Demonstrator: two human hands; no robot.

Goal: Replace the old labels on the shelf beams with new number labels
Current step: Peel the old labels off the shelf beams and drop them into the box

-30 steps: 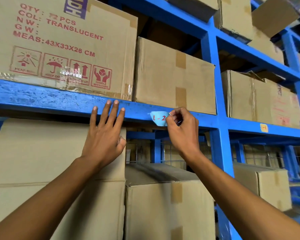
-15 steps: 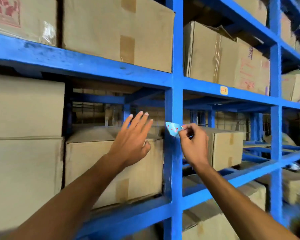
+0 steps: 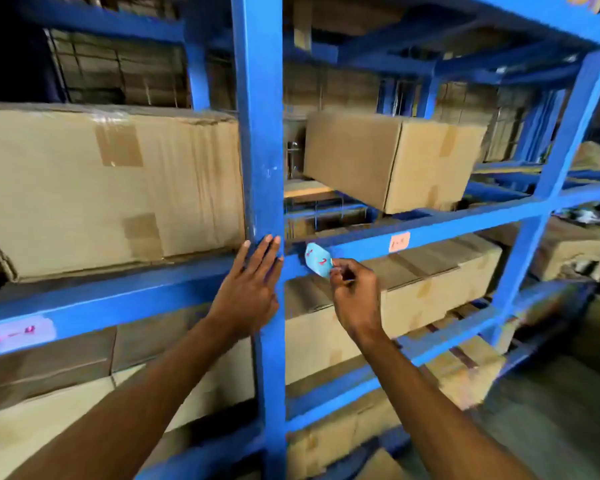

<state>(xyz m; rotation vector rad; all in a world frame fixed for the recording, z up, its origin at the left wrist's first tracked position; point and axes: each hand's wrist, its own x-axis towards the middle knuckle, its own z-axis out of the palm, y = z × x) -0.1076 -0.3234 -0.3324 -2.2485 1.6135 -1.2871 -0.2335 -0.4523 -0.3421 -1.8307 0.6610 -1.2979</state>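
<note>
My right hand pinches a small light-blue label with red writing, held just in front of a blue shelf beam to the right of the upright post. My left hand lies flat and open against that post where it meets the beam. An orange label is stuck on the same beam further right. A pinkish label reading 1-4 sits on the lower left beam.
Cardboard boxes fill the shelves: a big taped one on the left, one on the right, more below. A second blue upright stands at the right. The floor shows at the bottom right.
The view has dropped from a higher shelf level to a lower one. My right hand carried the blue label down with it, and my left hand came to rest on the upright post.
</note>
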